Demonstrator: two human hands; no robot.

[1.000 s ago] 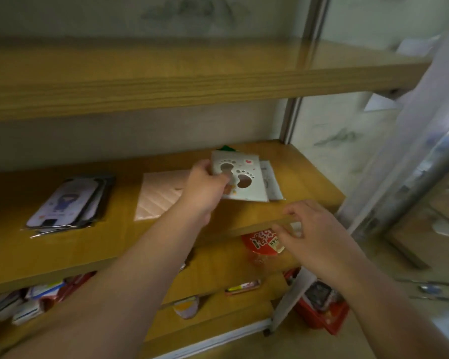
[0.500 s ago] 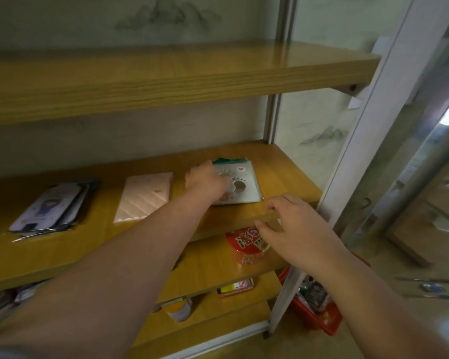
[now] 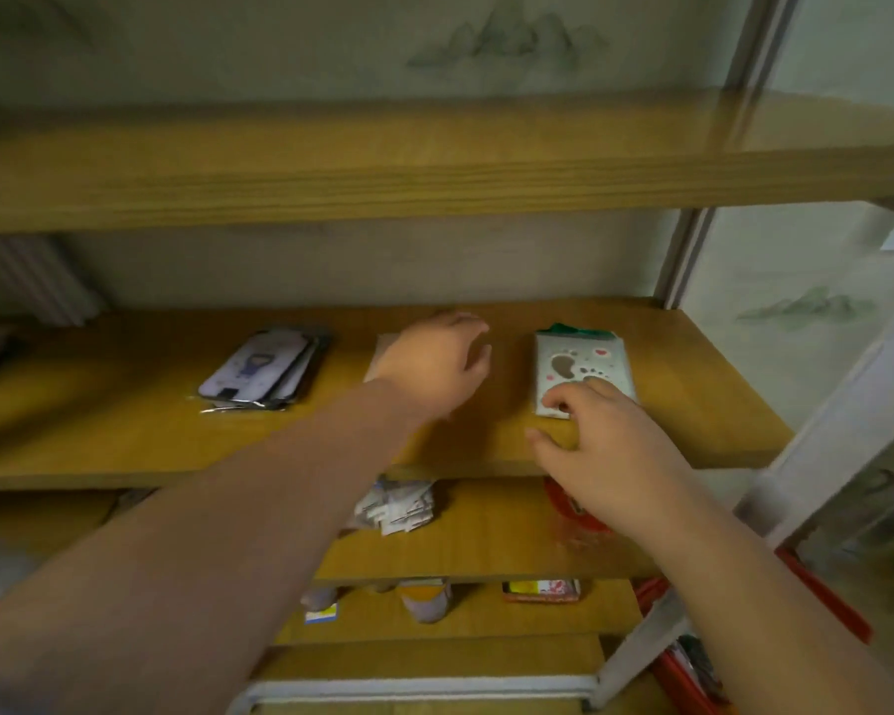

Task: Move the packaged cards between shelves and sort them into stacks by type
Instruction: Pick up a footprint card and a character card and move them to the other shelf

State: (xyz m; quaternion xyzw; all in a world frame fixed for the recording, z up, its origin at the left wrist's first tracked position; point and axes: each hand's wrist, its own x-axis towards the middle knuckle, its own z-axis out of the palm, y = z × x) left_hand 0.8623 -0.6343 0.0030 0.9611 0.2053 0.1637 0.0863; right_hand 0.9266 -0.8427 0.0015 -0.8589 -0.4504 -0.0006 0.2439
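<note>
Head view looks down on a wooden shelf unit with a middle shelf [image 3: 667, 436] whose front edge runs just under both wrists. On it lie three groups of packaged cards, well apart from each other. At the right, the footprint card pack [image 3: 579, 363] lies flat on a green-edged pack beneath, near the shelf's right end and a white upright post [image 3: 816, 446]. The right hand [image 3: 605, 446] rests its curled fingertips on the pack's near edge, thumb on the bare wood just beside it; it presses rather than grips. The left hand [image 3: 434, 363] hovers loosely spread and empty over the pale pink pack [image 3: 380, 356], which it mostly hides; contact cannot be told. Bare wood lies between the two hands. Farther left sits the fanned stack of figure cards [image 3: 262, 371]. The lower shelf [image 3: 486, 534] holds a heap of small white packets [image 3: 398, 505] and something red under the right wrist.
</note>
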